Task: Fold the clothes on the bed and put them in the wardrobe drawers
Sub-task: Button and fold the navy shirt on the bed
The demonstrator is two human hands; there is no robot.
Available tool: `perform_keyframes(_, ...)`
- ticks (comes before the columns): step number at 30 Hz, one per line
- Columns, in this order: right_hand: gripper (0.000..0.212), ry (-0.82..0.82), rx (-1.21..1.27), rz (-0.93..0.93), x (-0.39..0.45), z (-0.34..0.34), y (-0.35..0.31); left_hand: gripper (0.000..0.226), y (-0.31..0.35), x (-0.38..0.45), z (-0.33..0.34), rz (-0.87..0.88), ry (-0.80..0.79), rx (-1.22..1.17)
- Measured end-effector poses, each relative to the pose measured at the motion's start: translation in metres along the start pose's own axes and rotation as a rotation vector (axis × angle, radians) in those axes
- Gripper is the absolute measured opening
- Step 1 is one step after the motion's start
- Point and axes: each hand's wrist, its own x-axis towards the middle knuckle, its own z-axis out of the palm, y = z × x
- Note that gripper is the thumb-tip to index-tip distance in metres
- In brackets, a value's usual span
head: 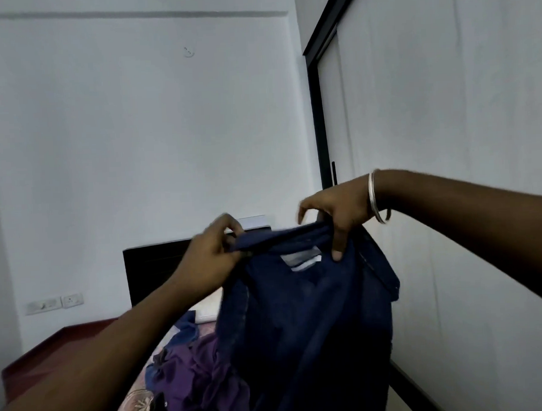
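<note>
Both hands pinch the top edge of a dark blue denim garment (302,322): left hand (213,254) at its left end, right hand (338,214) at its right. It hangs above the bed (132,404), where crumpled purple clothes (193,376) lie near left; the white wardrobe door (446,135) stands right.

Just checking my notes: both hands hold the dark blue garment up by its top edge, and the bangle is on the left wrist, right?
Not quite. In the head view the bangle is on the right wrist, not the left. The rest stands: the left hand and right hand both hold the dark blue garment up by its top edge.
</note>
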Motion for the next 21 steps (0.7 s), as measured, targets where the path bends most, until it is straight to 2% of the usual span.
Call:
perform_keyframes(2,0.032,0.172,-0.176,0.075,0.003,0.007,0.016,0.036,0.005,0.002,-0.013,0.180,0.101,0.198)
perform_keyframes(3,0.021,0.235,-0.165,0.069,0.005,0.011,0.023,0.036,0.008,0.003,-0.022,0.298,0.114,0.308)
perform_keyframes(5,0.023,0.402,-0.040,-0.001,0.006,0.017,0.032,0.025,0.014,0.001,-0.037,0.494,0.010,0.676)
perform_keyframes(6,0.031,0.521,0.009,-0.067,0.007,0.017,0.035,0.042,0.021,0.001,-0.043,0.512,-0.149,0.914)
perform_keyframes(8,0.039,0.682,0.099,-0.224,0.004,0.009,0.036,0.075,0.034,0.005,-0.054,0.342,-0.450,1.261)
perform_keyframes(9,0.039,0.693,0.124,-0.285,0.001,0.002,0.032,0.082,0.040,0.008,-0.059,0.284,-0.492,1.332)
perform_keyframes(10,0.037,0.667,0.132,-0.335,0.000,-0.007,0.029,0.077,0.040,0.013,-0.067,0.290,-0.468,1.346)
perform_keyframes(11,0.033,0.592,0.149,-0.361,-0.001,-0.015,0.024,0.061,0.040,0.018,-0.074,0.306,-0.431,1.314)
perform_keyframes(12,0.031,0.488,0.184,-0.366,-0.002,-0.024,0.021,0.041,0.041,0.023,-0.083,0.253,-0.404,1.231)
perform_keyframes(13,0.033,0.359,0.230,-0.342,-0.004,-0.032,0.016,0.032,0.045,0.027,-0.090,0.179,-0.363,1.090)
perform_keyframes(16,0.021,0.035,0.399,-0.262,-0.014,-0.055,0.015,0.044,0.061,0.032,-0.101,0.022,-0.310,0.518)
perform_keyframes(18,0.037,-0.149,0.581,-0.275,-0.031,-0.068,0.010,0.051,0.081,0.031,-0.109,-0.025,-0.318,0.134)
perform_keyframes(20,0.044,-0.167,0.811,-0.425,-0.046,-0.081,0.001,0.052,0.100,0.034,-0.121,0.032,-0.294,-0.175)
perform_keyframes(21,0.045,-0.092,0.896,-0.513,-0.048,-0.087,-0.005,0.053,0.109,0.038,-0.126,0.060,-0.253,-0.261)
